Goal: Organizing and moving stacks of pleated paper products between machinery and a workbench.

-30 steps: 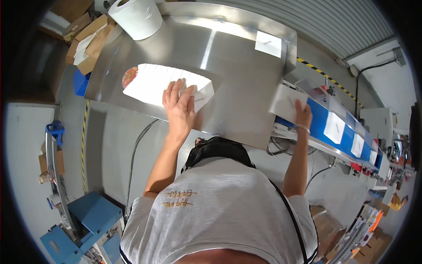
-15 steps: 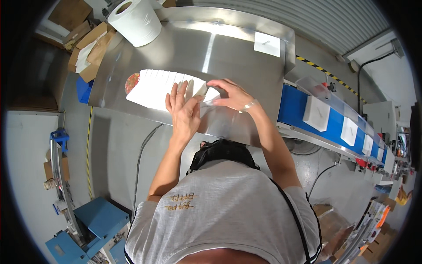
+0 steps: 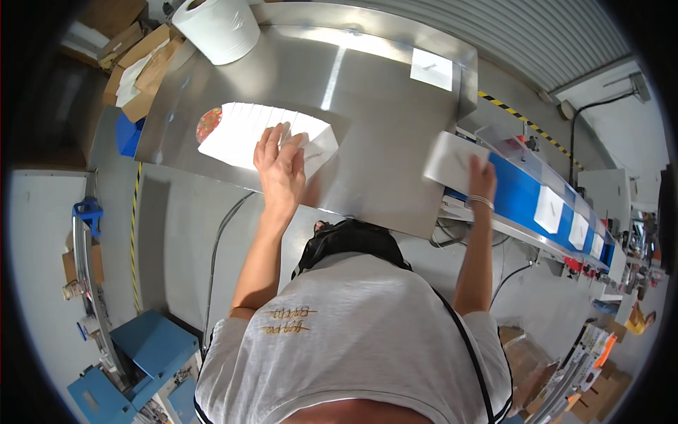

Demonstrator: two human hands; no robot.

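Note:
A row of several upright white boxes (image 3: 240, 134) stands on the steel table, side by side. At its far left end is a round, red-patterned thing (image 3: 209, 125). My left hand (image 3: 280, 162) rests over the right part of the row, fingers apart and slightly bent on the boxes. Over at the right, my right hand (image 3: 482, 177), blurred by motion, grips the end of a white box (image 3: 452, 159). That box lies across the gap between the table's right edge and the blue conveyor belt, partly over the tabletop.
More white boxes (image 3: 549, 210) lie spaced along the blue belt (image 3: 512, 185), beside a clear guard. A large white roll (image 3: 217, 32) stands at the table's back left, a white sheet (image 3: 431, 69) at the back right. An open cardboard box (image 3: 145, 71) is beyond the left edge.
My right hand has left the end of the row and gone right to the belt. The nearest box there has come toward the table. My left hand has shifted slightly left on the row.

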